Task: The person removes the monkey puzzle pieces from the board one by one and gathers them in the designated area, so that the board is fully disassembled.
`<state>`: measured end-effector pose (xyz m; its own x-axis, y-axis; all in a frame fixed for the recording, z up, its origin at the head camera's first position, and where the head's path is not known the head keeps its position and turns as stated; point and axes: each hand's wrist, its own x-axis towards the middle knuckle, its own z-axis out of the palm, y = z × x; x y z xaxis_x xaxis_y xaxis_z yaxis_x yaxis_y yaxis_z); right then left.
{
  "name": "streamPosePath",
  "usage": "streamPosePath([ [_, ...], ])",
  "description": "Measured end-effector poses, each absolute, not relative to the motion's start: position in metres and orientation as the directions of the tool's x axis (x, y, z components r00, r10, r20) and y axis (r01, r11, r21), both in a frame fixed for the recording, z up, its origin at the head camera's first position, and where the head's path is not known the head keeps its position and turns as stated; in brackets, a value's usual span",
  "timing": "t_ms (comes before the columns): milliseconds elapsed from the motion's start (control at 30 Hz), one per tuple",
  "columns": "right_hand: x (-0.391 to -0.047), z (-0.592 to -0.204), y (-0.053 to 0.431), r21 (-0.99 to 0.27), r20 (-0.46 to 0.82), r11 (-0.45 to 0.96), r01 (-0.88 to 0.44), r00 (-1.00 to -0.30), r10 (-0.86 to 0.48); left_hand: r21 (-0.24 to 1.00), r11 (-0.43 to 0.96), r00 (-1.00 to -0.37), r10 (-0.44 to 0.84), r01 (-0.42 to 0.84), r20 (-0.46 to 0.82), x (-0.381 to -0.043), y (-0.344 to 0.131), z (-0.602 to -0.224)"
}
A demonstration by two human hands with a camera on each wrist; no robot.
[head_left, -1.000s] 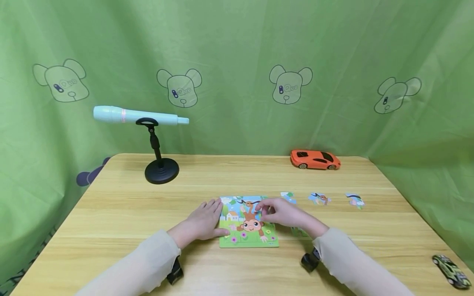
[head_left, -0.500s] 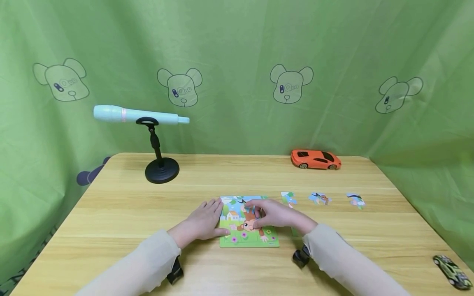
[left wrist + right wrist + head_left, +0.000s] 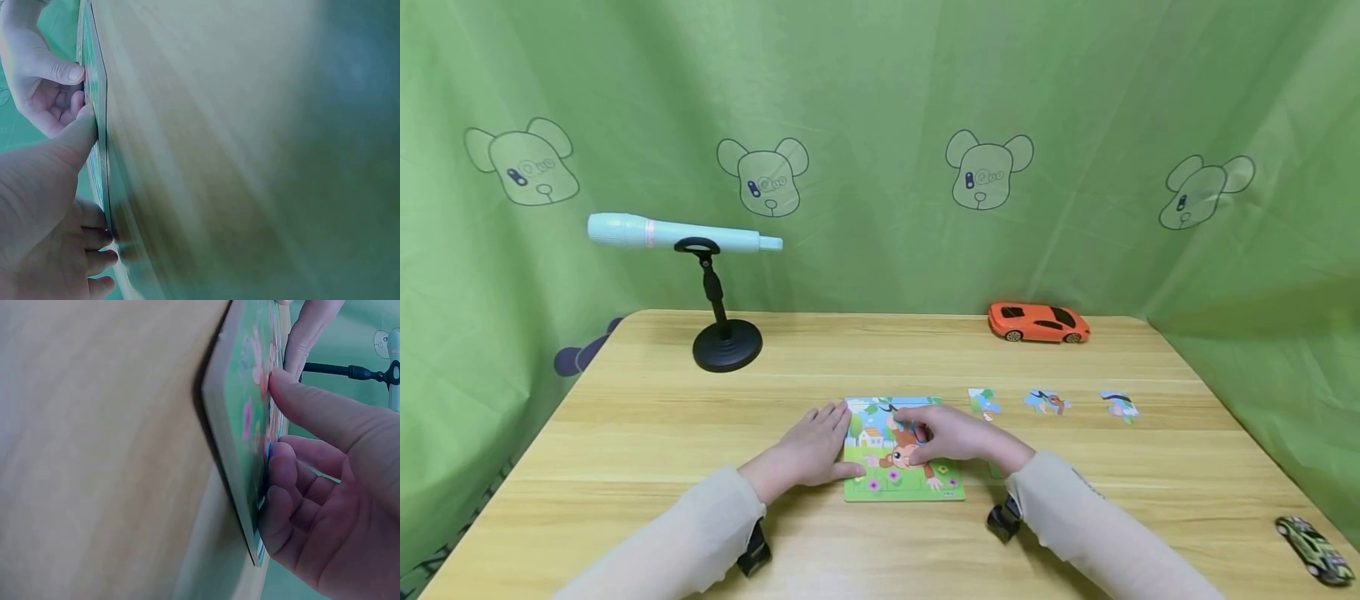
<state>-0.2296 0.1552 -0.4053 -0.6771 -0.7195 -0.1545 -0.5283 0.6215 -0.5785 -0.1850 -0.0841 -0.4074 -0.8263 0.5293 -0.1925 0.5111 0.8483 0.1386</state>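
Observation:
A monkey jigsaw puzzle (image 3: 898,490) lies flat on the wooden table. My left hand (image 3: 815,446) rests along its left edge, fingers extended and thumb over the lower left of the picture. Over the upper right part, my right hand (image 3: 955,433) has thumb and index finger set a puzzle piece's width apart on the monkey; the other fingers curl inward. In the right wrist view the thumb (image 3: 294,390) touches the puzzle's face. The puzzle piece (image 3: 910,435) between these fingers is largely hidden by the hand.
Loose puzzle pieces lie to the right: one with leaves (image 3: 983,402), one with brown (image 3: 1048,403), one with a branch (image 3: 1120,407). Green shows beneath the right wrist. An orange toy car (image 3: 1037,323), a camouflage toy car (image 3: 1313,550) and a microphone on a stand (image 3: 727,346) stand farther out.
My right hand has shifted left and slightly down over the puzzle, then nearly stopped, covering more of the monkey. My left hand has stayed in place.

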Motion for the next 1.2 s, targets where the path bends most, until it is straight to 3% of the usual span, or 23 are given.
streamPosePath([
  [433, -0.2267, -0.4037, 0.1549, -0.582, -0.136, 0.622, -0.523, -0.692, -0.709, 0.162, 0.849, -0.827, 0.527, 0.503, -0.196, -0.1843, -0.0841, -0.4052],
  [767, -0.2277, -0.3996, 0.1596, -0.715, -0.118, 0.552, -0.428, -0.705, -0.699, 0.157, 0.853, -0.83, 0.521, 0.498, -0.2, -0.1855, -0.0842, -0.4076],
  [1033, -0.2317, -0.4064, 0.1622, -0.8, 0.011, 0.43, -0.419, -0.727, -0.686, 0.163, 0.851, -0.828, 0.524, 0.499, -0.2, -0.1845, -0.0842, -0.4063],
  [1200, -0.2317, -0.4013, 0.1625, -0.842, -0.019, 0.428, -0.328, -0.775, -0.632, 0.158, 0.853, -0.828, 0.521, 0.497, -0.205, -0.1846, -0.084, -0.4069],
])
